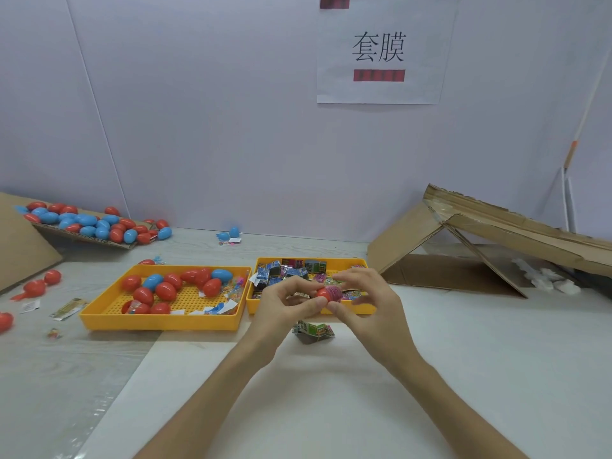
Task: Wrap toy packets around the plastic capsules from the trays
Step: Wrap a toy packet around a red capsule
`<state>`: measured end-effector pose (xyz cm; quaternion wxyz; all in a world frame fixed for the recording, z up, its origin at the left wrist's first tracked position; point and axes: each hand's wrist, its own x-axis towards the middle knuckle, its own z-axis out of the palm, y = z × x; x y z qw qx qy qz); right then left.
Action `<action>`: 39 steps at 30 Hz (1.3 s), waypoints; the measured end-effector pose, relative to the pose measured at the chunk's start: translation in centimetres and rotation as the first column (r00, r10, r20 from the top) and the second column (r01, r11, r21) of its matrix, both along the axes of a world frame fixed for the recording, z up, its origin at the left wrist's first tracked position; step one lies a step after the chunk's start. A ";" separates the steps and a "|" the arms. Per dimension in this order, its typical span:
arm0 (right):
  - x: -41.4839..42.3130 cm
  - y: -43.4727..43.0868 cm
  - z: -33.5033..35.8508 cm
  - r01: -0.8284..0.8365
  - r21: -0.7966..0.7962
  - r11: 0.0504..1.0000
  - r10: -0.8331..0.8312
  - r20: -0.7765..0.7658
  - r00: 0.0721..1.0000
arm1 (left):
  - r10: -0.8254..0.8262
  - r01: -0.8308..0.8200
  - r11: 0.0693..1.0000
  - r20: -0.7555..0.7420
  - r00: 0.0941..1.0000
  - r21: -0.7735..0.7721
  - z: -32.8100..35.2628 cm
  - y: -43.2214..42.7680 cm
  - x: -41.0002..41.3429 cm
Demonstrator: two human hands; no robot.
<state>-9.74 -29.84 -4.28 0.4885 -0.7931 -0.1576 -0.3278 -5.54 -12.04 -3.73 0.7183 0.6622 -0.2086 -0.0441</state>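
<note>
Hands meet in the middle, just above the white table [331, 409], in front of two yellow plastic trays. The left hand [288, 304] and the right hand [374, 303] both hold one small red plastic egg-shaped capsule [324, 294]. The fingers of both hands are bent and pinch it from each side. A shiny pink toy packet [335, 292] sits around the right part of the capsule, and the bare red end points toward the left hand. The capsule is up in the air, in front of the near edge of the right tray. The left yellow tray [159, 321] has red and blue capsules [165, 289] in it, with some paper bits and little clear bags. The right yellow tray [255, 306] sits just beside it and holds folded toy packets [281, 273] in blue, green and pink. One green and white packet [314, 331] lies on the table just under the hands, near the right tray. Far to the left, a big pile of red and blue capsules [92, 223] lies on a brown cardboard sheet [20, 246] by the wall. A few loose red capsules [36, 286] lie on the table on that side too. On the right, a brown cardboard box [463, 240] lies tipped over with its flaps open. A white paper sign [377, 91] with black letters hangs on the wall above.
</note>
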 end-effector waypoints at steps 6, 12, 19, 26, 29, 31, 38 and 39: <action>-0.2 0.1 -0.4 0.016 -0.194 0.981 0.002 0.093 0.996 | -0.025 0.025 1.000 0.020 0.999 0.004 -0.1 -0.1 -0.2; -0.3 0.3 -0.3 0.071 -0.158 0.985 -0.047 0.151 0.987 | -0.114 0.115 0.993 -0.039 0.993 0.008 0.0 -0.2 -0.2; -0.3 0.4 -0.1 0.024 -0.124 0.992 -0.012 0.103 0.995 | -0.119 0.115 0.991 -0.078 0.990 -0.062 0.1 0.0 0.0; -0.6 0.3 0.1 0.064 -0.174 0.983 -0.047 0.105 0.993 | -0.124 0.121 0.991 -0.060 0.991 -0.052 0.0 0.1 0.1; -0.7 0.3 0.1 0.068 -0.172 0.983 -0.049 0.112 0.993 | -0.120 0.118 0.992 -0.051 0.992 -0.040 0.1 0.1 0.1; -0.7 0.3 0.1 0.071 -0.168 0.983 -0.050 0.126 0.991 | -0.127 0.125 0.991 -0.049 0.991 -0.044 0.1 0.0 0.0; -0.6 0.2 -0.1 0.096 -0.158 0.983 -0.066 0.183 0.981 | -0.112 0.110 0.993 -0.041 0.993 -0.035 0.0 -0.2 0.0; -0.6 0.3 -0.1 0.084 -0.156 0.984 -0.057 0.170 0.984 | -0.109 0.107 0.994 -0.039 0.993 -0.034 0.0 -0.2 0.0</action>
